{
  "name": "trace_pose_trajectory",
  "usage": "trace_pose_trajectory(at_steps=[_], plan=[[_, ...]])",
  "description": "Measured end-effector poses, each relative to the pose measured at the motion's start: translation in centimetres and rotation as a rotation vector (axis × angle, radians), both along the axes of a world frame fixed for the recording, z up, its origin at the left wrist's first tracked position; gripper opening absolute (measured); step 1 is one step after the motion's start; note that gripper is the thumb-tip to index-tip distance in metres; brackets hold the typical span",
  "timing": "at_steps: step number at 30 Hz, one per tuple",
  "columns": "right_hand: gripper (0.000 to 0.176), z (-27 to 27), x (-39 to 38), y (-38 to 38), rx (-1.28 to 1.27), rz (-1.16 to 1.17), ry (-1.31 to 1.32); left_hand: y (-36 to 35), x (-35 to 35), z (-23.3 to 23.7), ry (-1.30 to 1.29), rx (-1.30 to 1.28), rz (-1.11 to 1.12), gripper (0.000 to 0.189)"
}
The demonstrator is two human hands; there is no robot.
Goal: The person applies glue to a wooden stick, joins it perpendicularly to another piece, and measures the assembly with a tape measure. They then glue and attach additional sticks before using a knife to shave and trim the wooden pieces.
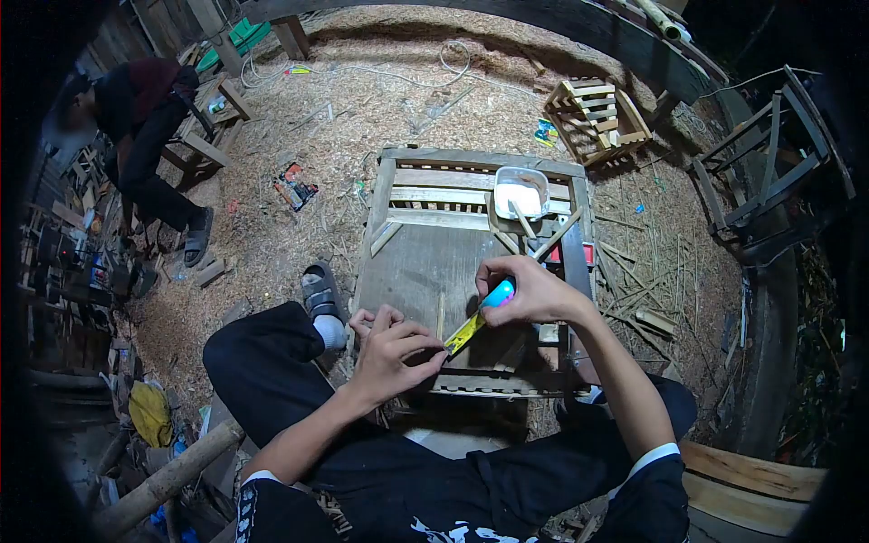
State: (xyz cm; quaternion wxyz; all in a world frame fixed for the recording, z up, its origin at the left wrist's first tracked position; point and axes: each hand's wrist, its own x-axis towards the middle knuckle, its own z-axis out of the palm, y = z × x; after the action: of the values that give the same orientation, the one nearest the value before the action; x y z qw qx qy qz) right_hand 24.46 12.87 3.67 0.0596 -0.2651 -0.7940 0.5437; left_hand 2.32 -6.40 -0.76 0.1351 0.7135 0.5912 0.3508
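Observation:
My right hand (528, 291) holds a small blue and pink case, from which a yellow strip (464, 334) like a tape measure runs down to the left. The fingertips of my left hand (395, 350) pinch the lower end of that strip. Both hands are over the near part of a low wooden table (425, 262) with slats along its far side. A thin wooden stick (441, 315) lies beside the strip. Toward the far right of the tabletop sits a clear plastic tub (521, 193) with white contents and a stick in it.
A wooden slatted crate (597, 122) stands beyond the table at the right. Another person (145, 136) bends over at the far left near a small bench (201, 140). A wooden frame (769, 163) is at the right. Shavings and a cable cover the ground.

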Motion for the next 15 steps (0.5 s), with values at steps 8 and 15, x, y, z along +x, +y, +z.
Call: trace_pose_trajectory(at_steps=[8, 15], plan=[[0.041, -0.29, -0.13, 0.02, 0.029, -0.009, 0.048, 0.07, 0.09, 0.06, 0.019, 0.011, 0.008, 0.016], [0.039, 0.21, -0.31, 0.21, -0.009, 0.005, -0.016, 0.08, 0.15, -0.01, -0.011, 0.001, 0.014, 0.017]])
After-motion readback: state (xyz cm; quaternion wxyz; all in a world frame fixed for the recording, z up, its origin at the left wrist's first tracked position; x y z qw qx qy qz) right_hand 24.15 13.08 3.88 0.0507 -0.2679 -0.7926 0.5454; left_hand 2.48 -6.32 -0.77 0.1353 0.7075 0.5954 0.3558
